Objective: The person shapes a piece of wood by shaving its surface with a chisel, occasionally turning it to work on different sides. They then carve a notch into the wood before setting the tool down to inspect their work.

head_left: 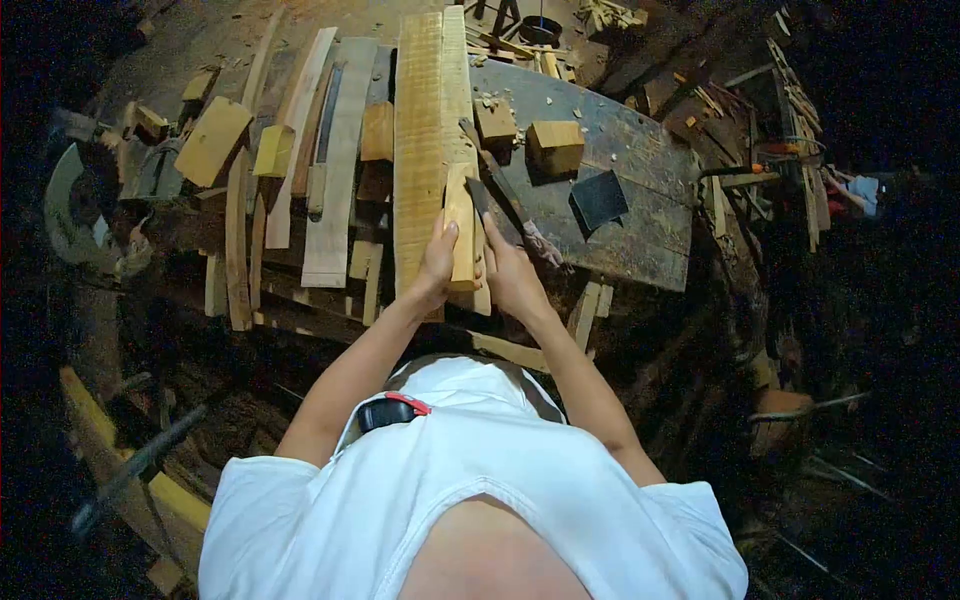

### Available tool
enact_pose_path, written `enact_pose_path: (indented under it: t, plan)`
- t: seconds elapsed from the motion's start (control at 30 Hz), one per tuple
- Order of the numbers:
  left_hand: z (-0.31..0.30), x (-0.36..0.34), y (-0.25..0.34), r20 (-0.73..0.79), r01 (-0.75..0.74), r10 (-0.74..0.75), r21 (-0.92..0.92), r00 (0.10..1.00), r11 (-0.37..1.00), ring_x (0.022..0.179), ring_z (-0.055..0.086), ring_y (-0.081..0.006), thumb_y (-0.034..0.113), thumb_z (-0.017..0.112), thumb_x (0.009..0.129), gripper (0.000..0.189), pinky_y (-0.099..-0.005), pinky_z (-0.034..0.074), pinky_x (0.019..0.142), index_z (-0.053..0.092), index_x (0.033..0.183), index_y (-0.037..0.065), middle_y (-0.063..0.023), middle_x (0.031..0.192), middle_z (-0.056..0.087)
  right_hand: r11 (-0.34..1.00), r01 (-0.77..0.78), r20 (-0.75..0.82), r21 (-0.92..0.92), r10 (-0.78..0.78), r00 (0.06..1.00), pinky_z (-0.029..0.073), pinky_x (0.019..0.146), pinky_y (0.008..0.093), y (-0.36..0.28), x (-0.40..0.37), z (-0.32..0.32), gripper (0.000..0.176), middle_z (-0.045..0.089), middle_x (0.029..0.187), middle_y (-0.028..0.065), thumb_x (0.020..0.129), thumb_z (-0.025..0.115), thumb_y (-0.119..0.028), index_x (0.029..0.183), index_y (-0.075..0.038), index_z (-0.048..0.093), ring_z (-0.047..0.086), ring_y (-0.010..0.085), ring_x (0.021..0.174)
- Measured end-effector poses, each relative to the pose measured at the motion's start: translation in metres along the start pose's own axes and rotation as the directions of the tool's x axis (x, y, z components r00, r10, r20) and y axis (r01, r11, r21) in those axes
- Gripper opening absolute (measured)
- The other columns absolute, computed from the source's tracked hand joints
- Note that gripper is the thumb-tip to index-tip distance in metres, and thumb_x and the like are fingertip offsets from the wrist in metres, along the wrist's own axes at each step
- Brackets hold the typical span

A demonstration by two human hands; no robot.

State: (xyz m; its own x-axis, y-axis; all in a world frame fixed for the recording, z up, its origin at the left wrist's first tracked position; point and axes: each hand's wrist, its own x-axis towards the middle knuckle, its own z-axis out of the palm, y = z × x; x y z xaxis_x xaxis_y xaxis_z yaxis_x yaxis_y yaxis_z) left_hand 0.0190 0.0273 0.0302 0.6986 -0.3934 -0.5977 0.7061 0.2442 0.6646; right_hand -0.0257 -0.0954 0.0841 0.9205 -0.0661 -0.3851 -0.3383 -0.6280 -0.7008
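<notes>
1. Block point(461, 225), oblong, pale yellow wood: between the two hands, above long rough yellow boards point(419, 130).
2. Left hand point(436, 264): grasping block at its left side, thumb along the near part; other fingers partly hidden.
3. Right hand point(514, 276): closed around dark, flat, narrow tool point(477, 196), just right of block; exact finger wrap cannot be told.
4. Black square sheet point(600, 201): farther right, on worn grey bench point(655, 215).

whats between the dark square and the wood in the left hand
A long slim tool, pale wrapping at its near end, and, nearer the wood piece, the dark flat tool in the right hand. The head view shows both.
</notes>
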Motion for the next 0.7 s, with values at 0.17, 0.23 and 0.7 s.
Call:
enact_pose_path:
  t: [0.17, 0.23, 0.7]
  plan:
    - [-0.003, -0.008, 0.003, 0.0, 0.013, -0.013, 0.049, 1.0, 0.999, 0.052, 0.054, -0.0187, 0.031, 0.025, 0.101, 0.042, -0.0331, 0.051, 0.042, 0.019, 0.142, 0.023, -0.0091, 0.077, 0.053, 0.995, 0.054, 0.071, -0.081, -0.048, 0.996, 0.045, 0.08, 0.045, 0.002, -0.036, -0.004, 0.049, 0.059, 0.103, 0.0299, 0.096, 0.038, -0.017, 0.143, -0.009, 0.029, 0.058, 0.044, 0.093]
    - [-0.003, -0.007, 0.001, -0.001, -0.001, 0.001, 0.07, 1.0, 0.998, 0.052, 0.055, -0.0185, 0.031, 0.025, 0.101, 0.043, -0.0326, 0.051, 0.043, 0.017, 0.143, 0.024, -0.0092, 0.078, 0.053, 0.997, -0.031, 0.091, -0.067, 0.037, 0.995, 0.044, 0.082, 0.0446, -0.009, -0.011, -0.012, 0.049, 0.058, 0.105, 0.0301, 0.096, 0.038, -0.017, 0.143, -0.009, 0.029, 0.058, 0.0442, 0.095]
    - [-0.002, -0.003, -0.001, -0.003, 0.024, -0.023, 0.075, 1.0, 0.997, 0.052, 0.055, -0.0175, 0.031, 0.025, 0.101, 0.044, -0.033, 0.052, 0.042, 0.016, 0.143, 0.023, -0.0101, 0.08, 0.053, 0.999, -0.047, 0.041, -0.008, 0.048, 0.998, 0.045, 0.081, 0.0459, -0.004, 0.026, -0.013, 0.048, 0.059, 0.104, 0.0309, 0.096, 0.038, -0.021, 0.143, -0.013, 0.031, 0.058, 0.0451, 0.095]
